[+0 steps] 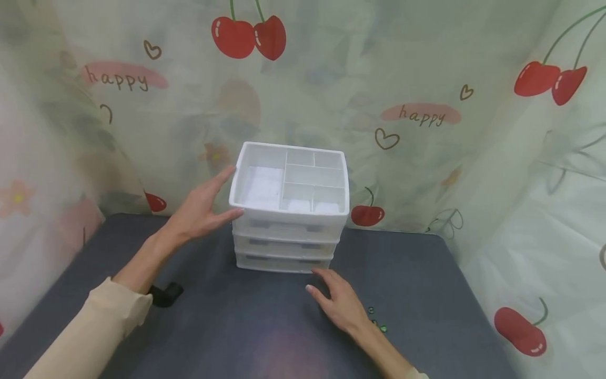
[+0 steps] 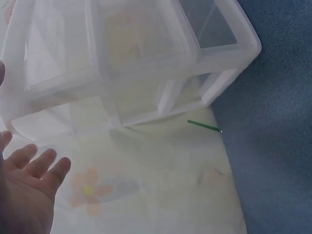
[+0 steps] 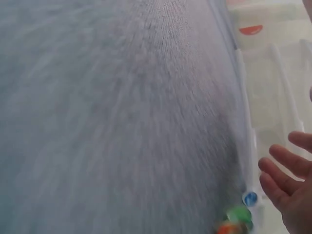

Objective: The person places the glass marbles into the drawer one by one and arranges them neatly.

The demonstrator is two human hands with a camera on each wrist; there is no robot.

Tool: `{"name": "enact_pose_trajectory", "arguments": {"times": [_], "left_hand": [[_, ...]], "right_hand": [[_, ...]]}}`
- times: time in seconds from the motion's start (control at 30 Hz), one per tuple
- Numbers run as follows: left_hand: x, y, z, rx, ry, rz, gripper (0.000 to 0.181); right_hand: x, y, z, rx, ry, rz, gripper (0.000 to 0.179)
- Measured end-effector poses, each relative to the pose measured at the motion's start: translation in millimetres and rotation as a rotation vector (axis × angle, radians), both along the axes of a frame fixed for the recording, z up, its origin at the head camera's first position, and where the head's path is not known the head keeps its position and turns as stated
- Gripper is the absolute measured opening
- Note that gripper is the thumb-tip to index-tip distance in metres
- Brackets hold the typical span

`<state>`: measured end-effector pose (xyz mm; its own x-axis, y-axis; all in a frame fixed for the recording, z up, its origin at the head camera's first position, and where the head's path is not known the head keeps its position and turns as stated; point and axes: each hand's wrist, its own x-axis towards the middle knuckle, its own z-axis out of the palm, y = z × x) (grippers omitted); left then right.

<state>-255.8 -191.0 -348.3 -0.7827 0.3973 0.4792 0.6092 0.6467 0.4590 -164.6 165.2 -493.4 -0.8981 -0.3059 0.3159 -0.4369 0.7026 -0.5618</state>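
A white plastic drawer unit [image 1: 289, 213] stands at the back of the dark table, with stacked see-through drawers and a divided tray on top. Beside its upper left edge is my left hand [image 1: 201, 210], fingers spread and thumb at the front corner; whether it presses the plastic I cannot tell. The left wrist view shows the unit's clear side panels [image 2: 141, 44] near the fingers. My right hand [image 1: 342, 302] reaches toward the lower right front of the unit, its fingers loosely bent around nothing. Small glass marbles [image 1: 383, 329] lie beside the right wrist.
Cherry-printed cloth [image 1: 307, 95] hangs behind and at both sides of the table [image 1: 227, 326]. A black object [image 1: 165, 295] shows at the left wrist. The right wrist view has a blue marble [image 3: 250, 198] and a blurred green one [image 3: 239, 216] close together.
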Motion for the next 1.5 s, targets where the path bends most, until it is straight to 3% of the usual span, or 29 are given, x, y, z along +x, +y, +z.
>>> {"name": "enact_pose_trajectory", "arguments": {"times": [0.23,0.43,0.6,0.93,1.27,1.5], "left_hand": [[-2.5,5.2,-1.2,0.033,-0.064,-0.004,0.091],[-1.4,9.7,5.6,0.059,-0.131,-0.009,0.093],[-5.7,16.2,11.7,0.066,-0.181,0.014,0.091],[-15.4,24.5,17.7,0.107,-0.243,0.045,0.092],[-16.7,30.1,19.2,0.141,-0.295,0.021,0.097],[-16.0,27.8,17.5,0.155,-0.327,0.021,0.096]], "right_hand": [[-9.8,-15.1,-9.0,-0.24,-0.166,-0.041,0.04],[-17.1,-28.9,-9.6,-0.452,-0.336,-0.036,0.039],[-21.2,-39.4,-11.6,-0.629,-0.414,-0.023,0.036],[-25.3,-57.2,-15.5,-0.929,-0.668,0.007,0.044],[-28.0,-69.5,-18.9,-1.19,-0.81,-0.005,0.043],[-28.6,-82.1,-18.7,-1.409,-0.845,-0.04,0.041]]}}
